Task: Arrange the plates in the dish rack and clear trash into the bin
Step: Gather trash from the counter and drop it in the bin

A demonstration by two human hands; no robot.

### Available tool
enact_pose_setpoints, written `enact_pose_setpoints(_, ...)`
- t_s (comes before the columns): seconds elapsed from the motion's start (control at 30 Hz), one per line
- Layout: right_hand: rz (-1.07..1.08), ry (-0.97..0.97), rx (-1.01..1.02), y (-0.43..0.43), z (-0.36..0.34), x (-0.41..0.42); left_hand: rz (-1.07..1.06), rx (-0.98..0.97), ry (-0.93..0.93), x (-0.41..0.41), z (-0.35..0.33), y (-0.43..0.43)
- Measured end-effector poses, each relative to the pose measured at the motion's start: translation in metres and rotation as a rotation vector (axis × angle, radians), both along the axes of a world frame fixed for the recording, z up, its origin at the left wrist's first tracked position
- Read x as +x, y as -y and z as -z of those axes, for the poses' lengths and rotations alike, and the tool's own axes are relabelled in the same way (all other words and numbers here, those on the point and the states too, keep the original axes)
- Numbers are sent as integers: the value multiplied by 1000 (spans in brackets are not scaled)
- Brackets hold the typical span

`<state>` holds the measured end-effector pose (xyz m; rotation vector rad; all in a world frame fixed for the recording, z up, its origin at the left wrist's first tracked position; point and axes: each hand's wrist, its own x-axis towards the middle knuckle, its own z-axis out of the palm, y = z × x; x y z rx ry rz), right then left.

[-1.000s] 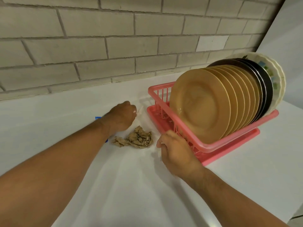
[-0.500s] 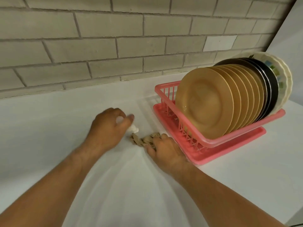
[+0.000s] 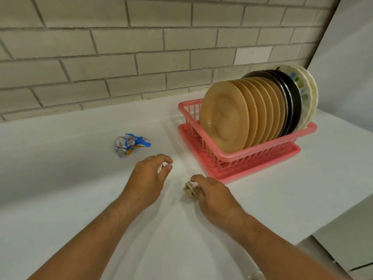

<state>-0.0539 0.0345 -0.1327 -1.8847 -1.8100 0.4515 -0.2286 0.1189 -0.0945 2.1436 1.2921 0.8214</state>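
Plates (image 3: 224, 116): in the head view, all stand on edge in a row inside the pink dish rack (image 3: 245, 155), with tan ones in front and dark and patterned ones behind. That half of the task looks done.
Right hand (image 3: 214, 196): low over the white surface (image 3: 80, 188), just beside the rack's near corner. Its fingers are curled round a wad of crumpled brown paper (image 3: 189, 191), which pokes out on the thumb side.
Left hand (image 3: 148, 178): hovers just left of the right hand, fingers curled, thumb and forefinger almost meeting. I cannot tell whether a small scrap sits between them.
Foil wrapper (image 3: 129, 144): crumpled, blue and silver, it lies alone on the surface beyond the left hand, well apart from the rack.
Bin: not in view.
Step in hand: gathering the trash, by my judgement.
How to do it well: close the right fingers fully so no loose fold of paper trails or drops. Take the wrapper with the left hand and squeeze it tight, since foil tends to spring open. Lift both hands clear of the rack's corner so nothing knocks the plates. Check the surface for stray bits before leaving for the bin.
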Motion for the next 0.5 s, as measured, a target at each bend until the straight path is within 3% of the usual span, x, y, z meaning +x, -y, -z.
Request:
enact_pose_setpoints(0.07,29,-15,-11,21,1,14,20,44,-33,12,-2,16)
enact_pose_setpoints(0.17,65,-21,-30,56,-2,44,35,-56,-15,36,-7,50)
enact_pose_setpoints(0.33,107,17,82,114,-10,100,77,-36,-2,89,-8,120)
enact_pose_setpoints(0.5,137,-260,74,173,-5,155,169,-115,38,140,2,195)
